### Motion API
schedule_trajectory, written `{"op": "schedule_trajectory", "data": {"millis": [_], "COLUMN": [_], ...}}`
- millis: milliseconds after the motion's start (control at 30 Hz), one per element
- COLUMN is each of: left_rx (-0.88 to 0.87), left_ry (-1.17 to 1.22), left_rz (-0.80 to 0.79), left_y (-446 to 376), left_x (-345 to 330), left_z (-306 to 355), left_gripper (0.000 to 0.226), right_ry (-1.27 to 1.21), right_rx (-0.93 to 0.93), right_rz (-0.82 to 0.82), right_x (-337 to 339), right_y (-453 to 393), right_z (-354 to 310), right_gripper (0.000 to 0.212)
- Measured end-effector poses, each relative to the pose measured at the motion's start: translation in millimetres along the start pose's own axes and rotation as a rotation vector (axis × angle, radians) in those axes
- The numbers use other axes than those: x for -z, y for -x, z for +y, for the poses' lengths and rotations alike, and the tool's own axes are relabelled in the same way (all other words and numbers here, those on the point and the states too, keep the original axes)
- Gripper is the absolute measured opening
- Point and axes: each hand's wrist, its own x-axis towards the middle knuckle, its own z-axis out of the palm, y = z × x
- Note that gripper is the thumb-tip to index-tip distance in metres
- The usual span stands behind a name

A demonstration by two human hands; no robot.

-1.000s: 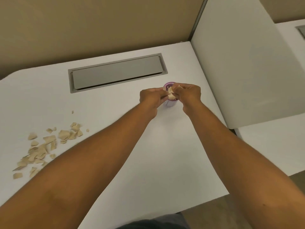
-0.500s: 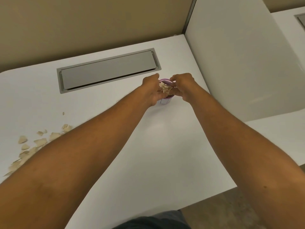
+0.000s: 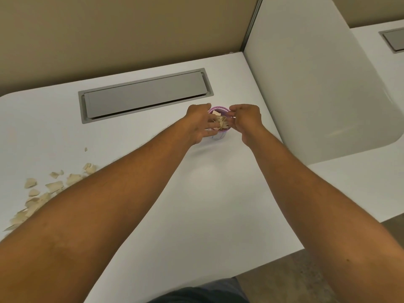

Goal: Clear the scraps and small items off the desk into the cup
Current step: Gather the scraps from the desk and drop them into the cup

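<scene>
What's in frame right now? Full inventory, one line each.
cup: one, pink rim, pale body, mid-desk between the hands, tan scraps inside
loose scraps: many, tan, scattered at the desk's left edge, partly hidden by the left forearm
desk: one, white
cable hatch: one, grey, closed, set into the desk behind the cup
divider panel: one, white, right of the desk
back wall panel: one, tan
second hatch: one, grey, neighbouring desk, far right
left hand: at the cup's left side, fingers over the rim
right hand: at the cup's right side

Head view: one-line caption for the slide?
Both hands, left hand and right hand, drop tan scraps into the purple cup; more scraps remain on the desk.
</scene>
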Motion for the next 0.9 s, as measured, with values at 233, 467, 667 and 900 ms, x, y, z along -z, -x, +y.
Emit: {"op": "schedule_trajectory", "data": {"millis": [233,467,667,900], "left_rx": [-0.18,-0.232,-0.295,-0.375], "left_ry": [-0.051,-0.29,-0.508,-0.858], "left_rz": [0.095,0.38,0.542,0.934], "left_y": [4.9,43.3,85.4,117.8], "left_x": [64.5,202.7,290.3,399.9], "left_z": [-26.0,-116.2,-169.8,-210.6], "left_gripper": [0.027,0.017,0.018,0.02], "right_ry": [0.002,0.357,0.787,1.085], "right_rx": [0.125,0.182,0.482,0.771], "right_rz": [0.066,-0.321,-0.551,-0.719], "right_x": [-16.1,-73.8,-142.9,-229.1], "right_y": [38.8,87.6,131.3,183.8], "right_z": [42.2,108.1,143.6,159.9], "right_gripper": [0.024,0.024,0.043,0.056]}}
